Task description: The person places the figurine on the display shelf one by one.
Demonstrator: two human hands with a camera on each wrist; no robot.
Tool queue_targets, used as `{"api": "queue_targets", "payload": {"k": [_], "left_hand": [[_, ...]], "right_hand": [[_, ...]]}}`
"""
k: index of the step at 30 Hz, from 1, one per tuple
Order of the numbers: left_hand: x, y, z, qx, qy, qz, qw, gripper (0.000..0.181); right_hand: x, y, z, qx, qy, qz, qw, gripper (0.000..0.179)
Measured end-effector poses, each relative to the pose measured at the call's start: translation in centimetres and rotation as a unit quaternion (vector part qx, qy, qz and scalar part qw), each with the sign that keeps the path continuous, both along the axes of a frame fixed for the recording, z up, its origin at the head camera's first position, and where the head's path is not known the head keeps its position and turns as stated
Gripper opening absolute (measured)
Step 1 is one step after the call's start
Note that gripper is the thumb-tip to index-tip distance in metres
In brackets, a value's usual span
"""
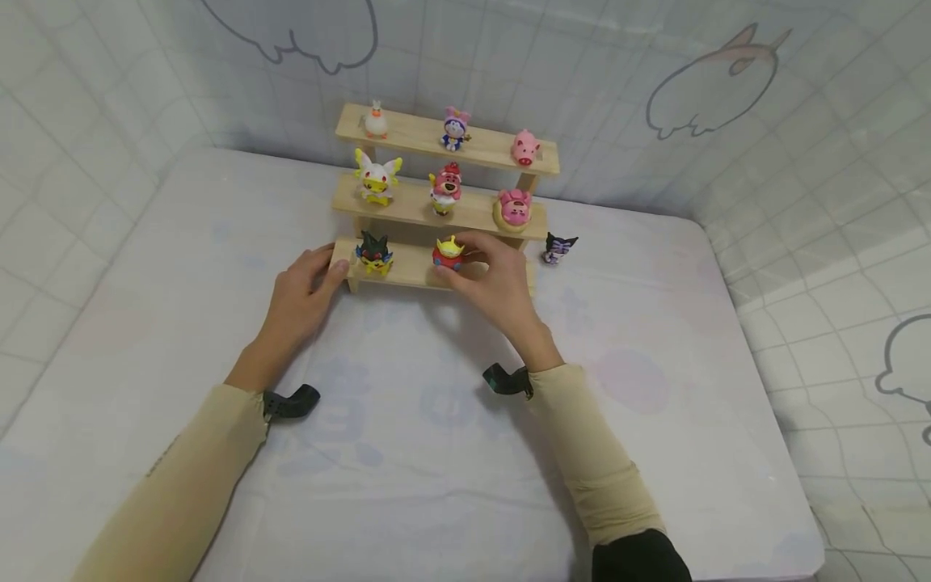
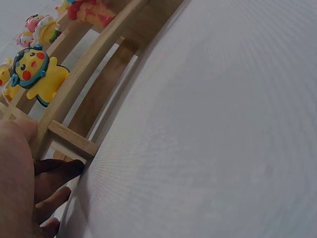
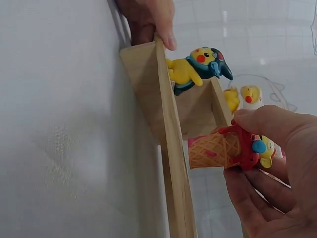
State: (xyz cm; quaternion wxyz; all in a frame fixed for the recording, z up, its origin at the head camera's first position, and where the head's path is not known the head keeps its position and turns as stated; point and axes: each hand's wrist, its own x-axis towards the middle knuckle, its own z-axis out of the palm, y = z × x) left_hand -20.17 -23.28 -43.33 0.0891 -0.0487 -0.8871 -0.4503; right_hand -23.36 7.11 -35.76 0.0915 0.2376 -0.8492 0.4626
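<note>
A small figurine (image 1: 448,252) with a yellow top, red middle and waffle-cone base (image 3: 213,149) is pinched between the thumb and fingers of my right hand (image 1: 502,283). It is at the middle of the bottom step of a three-step wooden display shelf (image 1: 413,263); whether its base touches the board I cannot tell. My left hand (image 1: 300,297) grips the left end of that step, thumb on top, fingers (image 2: 52,181) curled beneath. Beside the thumb stands a yellow figurine in a dark hood (image 3: 190,69), on the same board.
On the middle step stand a white-hooded yellow figurine (image 1: 376,178), a red-capped bear (image 1: 446,190) and a pink figurine (image 1: 515,208). The top step bears a duck (image 1: 376,121), a purple-hooded figurine (image 1: 454,129) and a pig (image 1: 525,148). A black-and-purple figurine (image 1: 557,249) is right of the shelf.
</note>
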Motion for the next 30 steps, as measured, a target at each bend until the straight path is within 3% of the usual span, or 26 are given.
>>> {"api": "queue_targets", "payload": {"k": [9, 16, 25, 30], "left_hand": [[0.0, 0.1, -0.1, -0.001, 0.005, 0.0, 1.0, 0.056], [0.0, 0.0, -0.1, -0.001, -0.004, 0.005, 1.0, 0.057], [-0.6, 0.1, 0.1, -0.002, 0.004, 0.006, 1.0, 0.057], [-0.3, 0.0, -0.1, -0.004, -0.008, 0.009, 0.9999, 0.058]], "right_hand": [[-0.2, -0.6, -0.4, -0.023, -0.044, 0.013, 0.9987, 0.044], [-0.3, -0.7, -0.4, -0.029, -0.047, 0.027, 0.9981, 0.045], [-0.7, 0.3, 0.3, 0.026, -0.035, 0.037, 0.9984, 0.055], [-0.4, 1.7, 1.1, 0.039, -0.05, 0.031, 0.9975, 0.046]]}}
